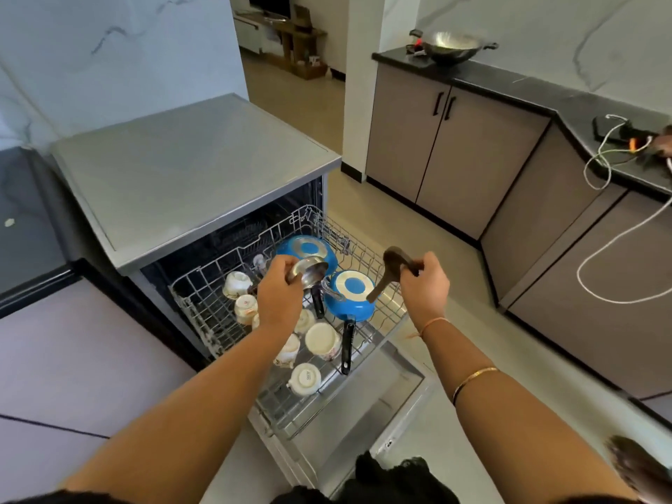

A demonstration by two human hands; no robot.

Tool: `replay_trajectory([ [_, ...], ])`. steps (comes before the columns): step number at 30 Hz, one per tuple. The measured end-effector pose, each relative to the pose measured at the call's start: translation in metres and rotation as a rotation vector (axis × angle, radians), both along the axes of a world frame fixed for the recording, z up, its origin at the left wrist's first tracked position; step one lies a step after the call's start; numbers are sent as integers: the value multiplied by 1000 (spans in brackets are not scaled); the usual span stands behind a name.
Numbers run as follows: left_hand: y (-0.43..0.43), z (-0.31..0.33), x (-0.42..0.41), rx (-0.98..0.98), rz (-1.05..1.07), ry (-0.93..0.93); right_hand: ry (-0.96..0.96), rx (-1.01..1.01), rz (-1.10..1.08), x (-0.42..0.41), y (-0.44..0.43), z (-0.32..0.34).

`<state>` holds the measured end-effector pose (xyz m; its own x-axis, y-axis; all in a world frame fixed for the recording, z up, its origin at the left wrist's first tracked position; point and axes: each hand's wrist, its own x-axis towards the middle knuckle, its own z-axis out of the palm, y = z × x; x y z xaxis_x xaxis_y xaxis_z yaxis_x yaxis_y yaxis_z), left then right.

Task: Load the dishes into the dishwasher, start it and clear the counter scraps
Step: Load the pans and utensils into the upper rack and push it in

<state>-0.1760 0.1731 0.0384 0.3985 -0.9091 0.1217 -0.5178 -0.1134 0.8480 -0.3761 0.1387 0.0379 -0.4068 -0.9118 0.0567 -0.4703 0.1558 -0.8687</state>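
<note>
The dishwasher (203, 165) stands open with its wire rack (203, 307) pulled out over the lowered door (396, 405). Two blue pans (354, 292) lie upside down in the rack, next to several white cups (322, 338) turned mouth down. Above the rack's middle, my left hand (280, 294) is shut on steel ladles (312, 272) with their bowls pointing right. My right hand (425, 281) grips dark wooden spoons (391, 269) over the rack's right edge.
A steel wok (451, 45) sits on the black counter (509, 85) at the far right. A white cable (600, 169) hangs from that counter to the floor. Grey cabinets (454, 147) line the right side. Beige floor lies between the dishwasher and the cabinets.
</note>
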Motion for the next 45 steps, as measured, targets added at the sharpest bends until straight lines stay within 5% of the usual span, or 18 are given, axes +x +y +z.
replay_trajectory([
  [21, -115, -47, -118, 122, 142, -38, 32, 361, 320, -85, -151, -119],
  [39, -119, -65, -133, 162, 227, 32, 94, 112, 305, -81, -164, -115],
  [45, -123, -64, -129, 220, 296, 36, 77, 310, 372, -77, -169, -133],
])
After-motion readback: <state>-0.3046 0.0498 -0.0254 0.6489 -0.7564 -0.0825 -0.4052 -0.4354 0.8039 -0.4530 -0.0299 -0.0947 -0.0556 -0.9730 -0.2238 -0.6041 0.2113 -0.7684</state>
